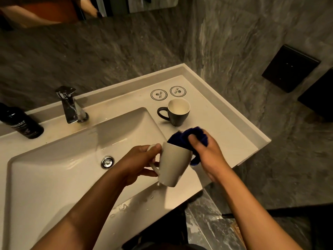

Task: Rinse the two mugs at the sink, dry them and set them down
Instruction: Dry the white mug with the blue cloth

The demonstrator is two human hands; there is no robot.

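Half the blue cloth [191, 138] hidden inside the tilted pale mug [173, 165].

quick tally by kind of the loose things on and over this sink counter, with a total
Mugs: 2, a white ceramic mug held by its handle, a dark grey mug with white inside standing on the counter
Cloths: 1, dark blue cloth
Bottles: 1, black labelled bottle
Round printed coasters: 2
Total: 6

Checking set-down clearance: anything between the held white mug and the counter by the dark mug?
Nothing visible blocks it. The white ceramic mug, held by the left hand, has bare beige counter beyond. The dark grey mug stands farther back; the blue cloth is in the right hand.
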